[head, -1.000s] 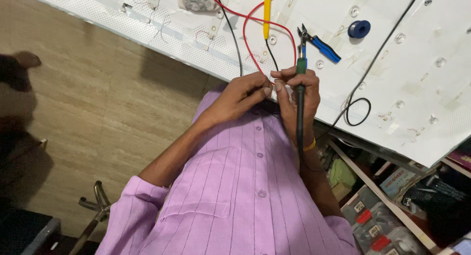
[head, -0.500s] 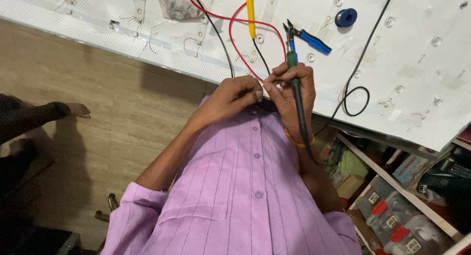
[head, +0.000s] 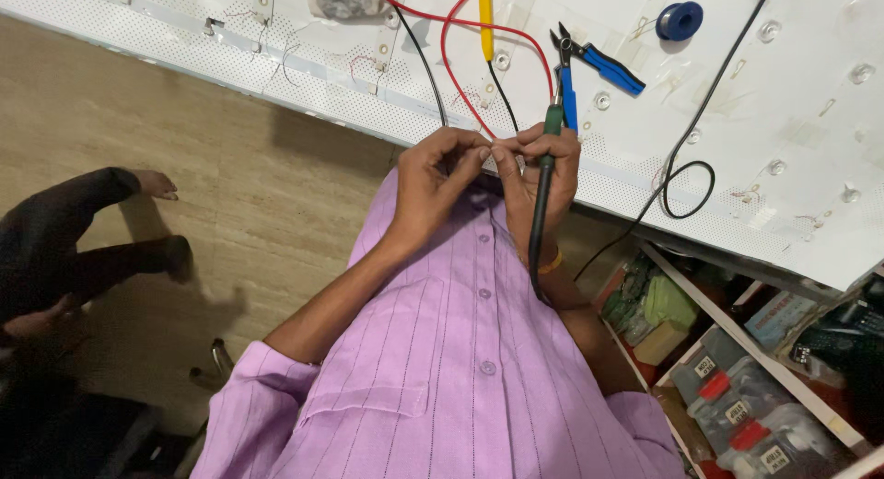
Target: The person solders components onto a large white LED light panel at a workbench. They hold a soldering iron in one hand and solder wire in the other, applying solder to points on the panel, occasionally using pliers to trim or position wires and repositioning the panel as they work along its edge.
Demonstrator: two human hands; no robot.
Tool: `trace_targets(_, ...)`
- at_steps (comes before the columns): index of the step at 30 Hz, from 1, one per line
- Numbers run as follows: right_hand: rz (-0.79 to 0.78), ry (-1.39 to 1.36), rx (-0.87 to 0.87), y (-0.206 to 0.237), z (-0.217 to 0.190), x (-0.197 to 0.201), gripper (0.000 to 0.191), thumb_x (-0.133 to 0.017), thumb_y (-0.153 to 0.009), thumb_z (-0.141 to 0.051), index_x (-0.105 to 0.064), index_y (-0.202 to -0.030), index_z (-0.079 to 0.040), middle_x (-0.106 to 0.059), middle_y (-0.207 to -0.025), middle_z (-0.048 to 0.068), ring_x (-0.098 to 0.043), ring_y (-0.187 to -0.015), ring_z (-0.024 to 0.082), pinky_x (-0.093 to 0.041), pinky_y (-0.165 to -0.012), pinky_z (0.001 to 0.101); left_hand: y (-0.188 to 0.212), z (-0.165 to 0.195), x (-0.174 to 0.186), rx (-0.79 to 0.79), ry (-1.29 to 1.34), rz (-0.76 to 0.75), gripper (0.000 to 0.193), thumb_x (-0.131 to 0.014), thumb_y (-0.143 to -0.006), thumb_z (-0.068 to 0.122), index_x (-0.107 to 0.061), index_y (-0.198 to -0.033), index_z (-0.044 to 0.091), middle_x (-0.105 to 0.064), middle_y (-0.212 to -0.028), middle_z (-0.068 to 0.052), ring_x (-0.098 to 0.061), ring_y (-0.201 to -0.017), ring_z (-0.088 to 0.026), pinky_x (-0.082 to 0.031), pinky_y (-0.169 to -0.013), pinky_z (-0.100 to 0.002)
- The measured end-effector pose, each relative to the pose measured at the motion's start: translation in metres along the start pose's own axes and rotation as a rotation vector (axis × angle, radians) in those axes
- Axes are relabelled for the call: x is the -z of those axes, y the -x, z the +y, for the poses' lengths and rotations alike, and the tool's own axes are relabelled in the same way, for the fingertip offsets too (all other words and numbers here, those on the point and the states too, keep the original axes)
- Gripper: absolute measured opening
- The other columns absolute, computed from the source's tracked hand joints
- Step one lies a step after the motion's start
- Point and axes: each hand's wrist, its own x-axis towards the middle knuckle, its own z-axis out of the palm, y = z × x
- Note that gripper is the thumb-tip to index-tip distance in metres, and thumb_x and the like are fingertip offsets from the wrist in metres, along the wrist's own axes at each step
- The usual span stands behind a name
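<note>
My right hand (head: pixel 543 170) grips a black and green soldering iron (head: pixel 543 198) that points up toward the white panel (head: pixel 810 101). My left hand (head: pixel 440 180) is raised beside it, and its fingertips meet the right fingertips, pinching something too small to make out. Both hands are held in front of my chest in a purple striped shirt (head: pixel 442 368), at the panel's near edge. Red wire (head: pixel 451 64) and black wire (head: pixel 419 46) loop over the panel just beyond my fingers.
Blue-handled cutters (head: pixel 589 60), a yellow probe (head: pixel 485 18) and a blue tape roll (head: pixel 680 20) lie on the panel. A black cable (head: pixel 686 175) loops at its edge. Bins of parts (head: pixel 737 396) stand lower right. Another person's dark-clad legs (head: pixel 74 249) rest on the floor at left.
The view has shifted, so the panel and hands sit a little lower in frame. The hands stay together on the iron. The other person's legs have come further into view at left.
</note>
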Motion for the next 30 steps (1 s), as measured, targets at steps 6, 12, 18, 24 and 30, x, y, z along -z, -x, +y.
trace_targets(6,0.007,0.052,-0.006,-0.004,0.011,0.0,0.032,-0.067,-0.102,0.015,-0.047,-0.118,-0.004,-0.05,-0.121,0.01,-0.064,-0.102,0.016,-0.056,-0.093,0.0286,-0.023,-0.004,0.0,-0.287,-0.376,0.08,0.011,-0.074,-0.09,0.005,-0.066,-0.096,0.001,-0.058,-0.087,-0.006,-0.058,-0.083,-0.019,-0.049,-0.074,-0.031)
trace_targets(12,-0.003,0.162,0.062,-0.011,0.005,0.035,0.011,-0.061,-0.112,-0.007,-0.053,-0.119,-0.003,-0.055,-0.12,0.012,-0.063,-0.103,0.019,-0.056,-0.093,0.0319,-0.071,-0.018,0.016,-0.547,-0.643,-0.016,0.012,-0.076,-0.092,0.01,-0.07,-0.101,0.008,-0.057,-0.104,-0.006,-0.049,-0.11,-0.027,-0.039,-0.097,-0.044)
trace_targets(18,-0.122,0.43,0.106,-0.012,-0.005,0.065,0.027,-0.054,-0.113,-0.023,-0.066,-0.112,0.001,-0.064,-0.105,0.016,-0.065,-0.092,0.023,-0.055,-0.082,0.032,-0.085,-0.033,0.02,-0.612,-0.723,-0.041,0.013,-0.082,-0.092,0.014,-0.073,-0.102,0.012,-0.058,-0.105,-0.001,-0.048,-0.111,-0.024,-0.033,-0.092,-0.043)
trace_targets(24,-0.142,0.388,0.084,-0.014,0.001,0.068,0.022,-0.054,-0.111,-0.016,-0.066,-0.114,0.002,-0.065,-0.105,0.015,-0.065,-0.09,0.022,-0.054,-0.081,0.0324,-0.084,-0.036,0.027,-0.552,-0.678,-0.085,0.012,-0.084,-0.088,0.014,-0.074,-0.093,0.011,-0.055,-0.1,-0.002,-0.045,-0.11,-0.025,-0.03,-0.09,-0.044)
trace_targets(30,-0.15,0.401,0.053,-0.014,0.004,0.067,0.02,-0.055,-0.11,-0.013,-0.067,-0.113,0.002,-0.065,-0.102,0.014,-0.065,-0.091,0.022,-0.054,-0.077,0.0309,-0.088,-0.037,0.029,-0.541,-0.717,-0.098,0.012,-0.084,-0.088,0.012,-0.072,-0.091,0.01,-0.056,-0.1,-0.003,-0.047,-0.108,-0.026,-0.031,-0.091,-0.044)
